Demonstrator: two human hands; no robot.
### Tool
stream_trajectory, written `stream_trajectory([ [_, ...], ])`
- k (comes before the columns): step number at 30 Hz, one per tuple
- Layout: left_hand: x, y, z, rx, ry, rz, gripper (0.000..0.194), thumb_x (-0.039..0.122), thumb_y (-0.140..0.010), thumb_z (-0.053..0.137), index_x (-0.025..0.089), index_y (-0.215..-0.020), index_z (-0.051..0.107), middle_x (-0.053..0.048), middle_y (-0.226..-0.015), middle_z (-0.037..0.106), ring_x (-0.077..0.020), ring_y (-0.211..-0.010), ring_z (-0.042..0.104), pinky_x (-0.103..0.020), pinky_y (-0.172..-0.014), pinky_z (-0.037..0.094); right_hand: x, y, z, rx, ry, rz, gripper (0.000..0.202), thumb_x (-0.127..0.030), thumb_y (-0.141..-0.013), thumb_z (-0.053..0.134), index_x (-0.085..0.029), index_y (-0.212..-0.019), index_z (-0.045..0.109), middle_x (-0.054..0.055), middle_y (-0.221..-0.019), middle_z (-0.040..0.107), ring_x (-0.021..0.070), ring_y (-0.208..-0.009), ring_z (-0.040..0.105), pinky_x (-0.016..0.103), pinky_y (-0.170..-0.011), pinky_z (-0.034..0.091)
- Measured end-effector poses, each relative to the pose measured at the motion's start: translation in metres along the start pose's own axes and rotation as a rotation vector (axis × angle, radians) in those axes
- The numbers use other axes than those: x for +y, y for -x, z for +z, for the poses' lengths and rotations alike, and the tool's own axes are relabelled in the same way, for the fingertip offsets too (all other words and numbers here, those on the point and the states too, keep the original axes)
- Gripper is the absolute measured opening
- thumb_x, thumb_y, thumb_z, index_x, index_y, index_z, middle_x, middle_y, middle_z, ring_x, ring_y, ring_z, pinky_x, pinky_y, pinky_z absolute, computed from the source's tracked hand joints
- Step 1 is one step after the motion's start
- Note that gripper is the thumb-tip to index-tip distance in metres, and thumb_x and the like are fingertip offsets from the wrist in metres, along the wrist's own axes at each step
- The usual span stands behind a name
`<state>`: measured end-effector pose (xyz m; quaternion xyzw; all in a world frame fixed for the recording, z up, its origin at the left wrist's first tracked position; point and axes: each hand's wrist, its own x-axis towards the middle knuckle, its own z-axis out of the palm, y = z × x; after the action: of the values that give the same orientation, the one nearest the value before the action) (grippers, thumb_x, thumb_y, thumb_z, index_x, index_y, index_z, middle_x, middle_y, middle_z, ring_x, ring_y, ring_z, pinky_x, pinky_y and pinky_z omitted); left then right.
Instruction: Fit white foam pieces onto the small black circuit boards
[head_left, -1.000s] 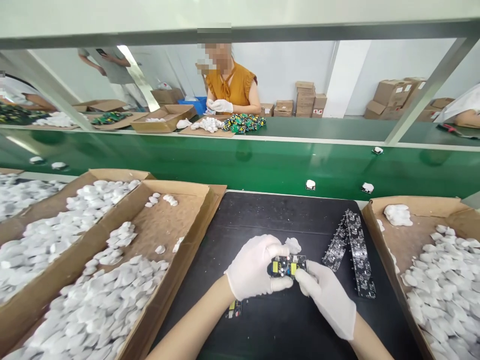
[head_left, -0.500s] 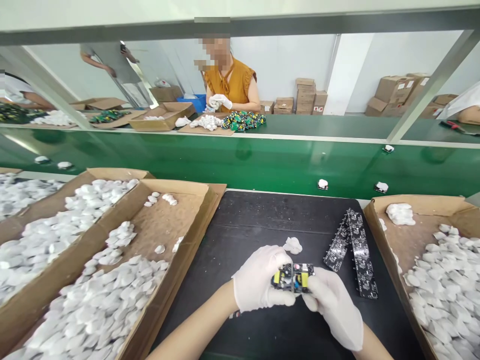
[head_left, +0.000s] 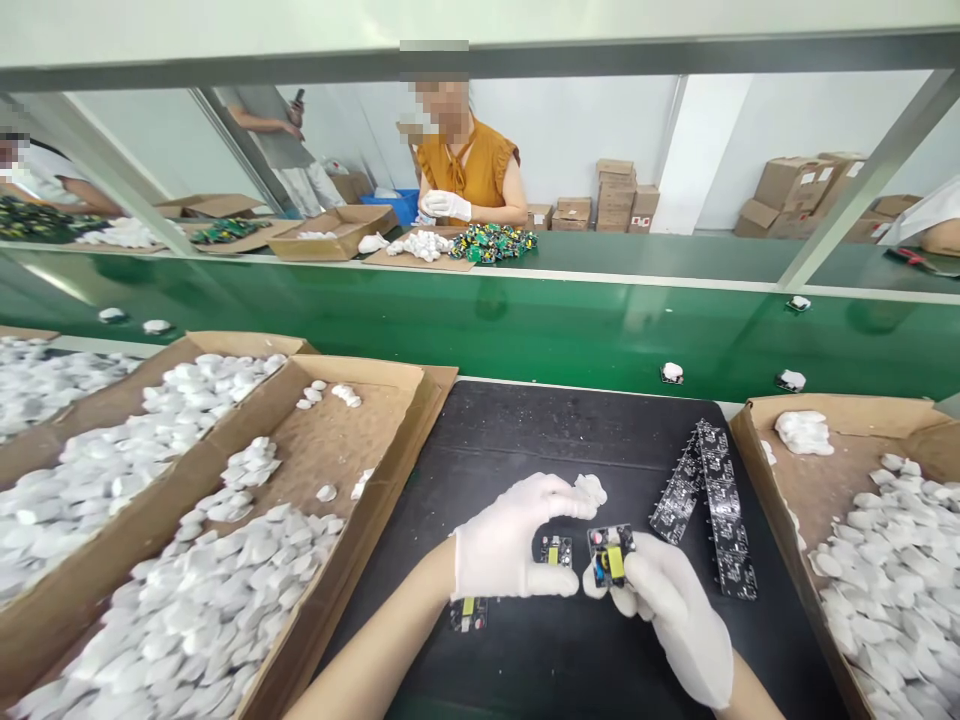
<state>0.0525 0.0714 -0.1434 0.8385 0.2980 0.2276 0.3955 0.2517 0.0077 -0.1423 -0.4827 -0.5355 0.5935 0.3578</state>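
My right hand (head_left: 679,610), in a white glove, is closed on a small circuit board (head_left: 610,556) with a yellow block among its parts. My gloved left hand (head_left: 510,540) is open, thumb and fingers wide apart. Its fingertips reach the near edge of a white putty-like lump (head_left: 591,487); whether they touch it I cannot tell. A second small circuit board (head_left: 555,550) lies on the black mat (head_left: 525,430), framed by the left thumb and fingers. Partly under the left wrist is a third small board (head_left: 469,614).
Cardboard trays of white lumps stand at left (head_left: 405,375) and right (head_left: 847,405). Dark board strips (head_left: 724,510) lie on the mat's right. Beyond runs a green conveyor (head_left: 450,340) carrying several lump-topped boards. A co-worker (head_left: 472,170) sits across, near a pile of boards (head_left: 495,243).
My hands have parted. The left has let go of a board, which now lies on the mat, and opened toward the white lump. The right keeps its board. Boards on the conveyor have shifted right.
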Motion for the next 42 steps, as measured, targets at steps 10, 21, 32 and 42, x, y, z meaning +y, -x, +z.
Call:
stream_trajectory([
  [10,-0.006,-0.005,0.022,0.058,0.782,0.056,0.039,0.043,-0.064,0.076,0.017,-0.091,0.064,-0.008,-0.097,0.060,-0.0214,-0.091,0.058,-0.035,-0.081,0.047,-0.007,-0.005,0.004,-0.157,-0.015,0.183,0.061,-0.066,-0.084,0.033,-0.014,-0.064,0.057,-0.002,-0.051,0.043,0.0093,-0.048,0.033,0.024,-0.048,0.026],
  [21,-0.009,-0.004,0.031,-0.083,0.784,-0.078,0.056,0.052,-0.060,0.075,0.017,-0.099,0.055,-0.004,-0.088,0.057,-0.0173,-0.080,0.056,-0.034,-0.074,0.046,0.001,-0.009,0.005,-0.221,-0.190,0.321,0.066,-0.069,-0.081,0.033,-0.012,-0.057,0.058,-0.003,-0.041,0.040,0.0060,-0.037,0.028,0.023,-0.041,0.018],
  [32,0.001,-0.007,0.025,-0.027,0.593,0.146,0.052,0.053,-0.066,0.070,0.019,-0.104,0.063,-0.010,-0.103,0.061,-0.0250,-0.098,0.059,-0.041,-0.088,0.047,0.008,-0.007,0.006,-0.227,-0.343,0.487,0.063,-0.068,-0.080,0.038,-0.013,-0.054,0.054,-0.002,-0.036,0.042,0.0060,-0.033,0.033,0.020,-0.040,0.022],
  [42,-0.002,-0.004,0.021,0.504,-0.072,0.176,0.045,0.027,-0.054,0.080,0.023,-0.092,0.056,-0.005,-0.094,0.063,-0.0216,-0.086,0.061,-0.037,-0.077,0.049,-0.006,-0.009,0.001,0.317,-0.085,-0.092,0.045,-0.044,-0.086,0.049,-0.019,-0.123,0.050,0.004,-0.084,0.061,0.0126,-0.059,0.052,0.028,-0.060,0.047],
])
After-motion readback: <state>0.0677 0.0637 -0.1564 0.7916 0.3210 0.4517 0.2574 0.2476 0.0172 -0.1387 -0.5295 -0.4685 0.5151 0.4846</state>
